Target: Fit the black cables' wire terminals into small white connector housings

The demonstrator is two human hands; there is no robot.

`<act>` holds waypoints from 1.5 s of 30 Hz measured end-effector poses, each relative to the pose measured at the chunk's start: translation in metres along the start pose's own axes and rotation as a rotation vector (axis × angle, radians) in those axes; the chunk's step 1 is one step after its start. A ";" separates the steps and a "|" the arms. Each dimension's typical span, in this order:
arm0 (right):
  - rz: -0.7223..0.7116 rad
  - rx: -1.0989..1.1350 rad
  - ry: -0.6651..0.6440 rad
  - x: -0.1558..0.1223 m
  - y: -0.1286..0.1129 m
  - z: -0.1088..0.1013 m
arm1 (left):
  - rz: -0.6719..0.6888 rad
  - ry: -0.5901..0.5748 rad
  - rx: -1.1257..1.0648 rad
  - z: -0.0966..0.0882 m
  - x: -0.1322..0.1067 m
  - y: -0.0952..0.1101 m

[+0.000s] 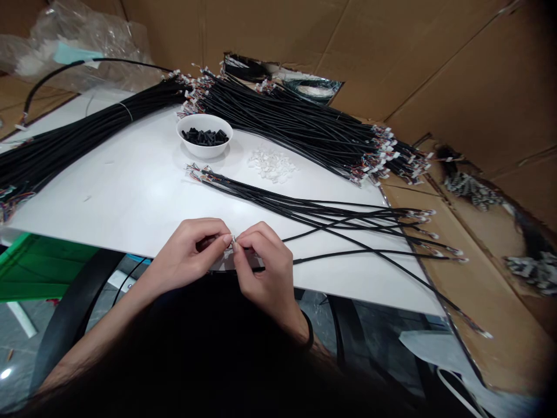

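My left hand and my right hand meet at the near edge of a white table. Their fingertips pinch the small connector end of a black cable, too small to show in detail. That cable runs right, joining a loose group of black cables with multicoloured wires and connectors at their ends. Just beyond my hands stand a white bowl of short black tubes and a pile of small white connector pieces.
Two large bundles of black cables cover the table's far side. Cardboard sheets line the back and right, with more wiring on them. A plastic bag lies at far left, and a green surface shows below the table.
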State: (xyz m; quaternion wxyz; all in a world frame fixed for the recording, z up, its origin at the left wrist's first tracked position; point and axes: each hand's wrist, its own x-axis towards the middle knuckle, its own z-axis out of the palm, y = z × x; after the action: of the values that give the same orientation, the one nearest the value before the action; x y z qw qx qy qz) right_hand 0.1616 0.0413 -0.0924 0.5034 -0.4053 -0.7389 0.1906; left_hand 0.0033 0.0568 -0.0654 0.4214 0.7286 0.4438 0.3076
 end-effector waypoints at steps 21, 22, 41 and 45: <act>-0.035 -0.044 -0.014 -0.001 0.002 0.002 | -0.059 0.055 -0.050 0.002 0.002 -0.002; -0.035 -0.041 -0.015 -0.001 0.002 0.002 | -0.056 0.053 -0.053 0.002 0.002 -0.002; -0.042 -0.028 0.000 -0.001 0.002 0.002 | -0.094 0.034 -0.138 0.000 0.002 0.001; -0.043 -0.025 0.000 -0.001 0.003 0.003 | -0.105 0.032 -0.153 0.000 0.002 0.001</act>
State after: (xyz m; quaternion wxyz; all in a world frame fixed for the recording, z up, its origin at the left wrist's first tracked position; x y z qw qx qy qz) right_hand 0.1605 0.0420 -0.0961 0.5025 -0.3955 -0.7497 0.1703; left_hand 0.0044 0.0582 -0.0648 0.4845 0.6648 0.4633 0.3297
